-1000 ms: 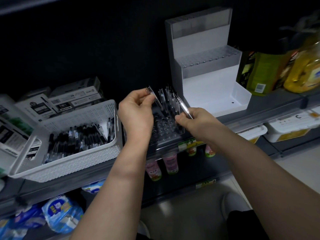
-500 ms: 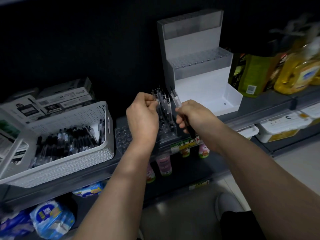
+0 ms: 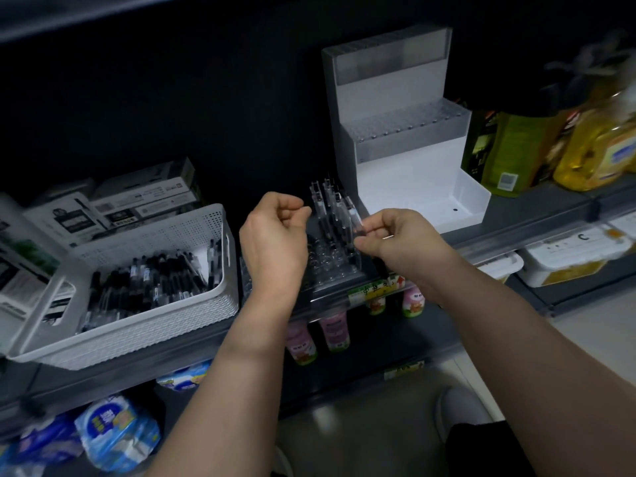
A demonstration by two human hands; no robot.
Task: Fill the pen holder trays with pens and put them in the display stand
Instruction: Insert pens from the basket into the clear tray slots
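While our right hand point(image 3: 402, 242) pinches pen point(image 3: 354, 215) over clear tray point(image 3: 330, 270) at frame centre, left hand point(image 3: 275, 235) curled, holding nothing; dark shelf point(image 3: 537, 204), white stand point(image 3: 413, 187) upper right.

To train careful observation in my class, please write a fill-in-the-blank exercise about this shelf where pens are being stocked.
1. The basket of loose pens sits to the ___ of the clear tray.
2. The hand pinching a pen is the person's ___ one.
3. The display stand is ___ in colour.

Missing words: left; right; white.
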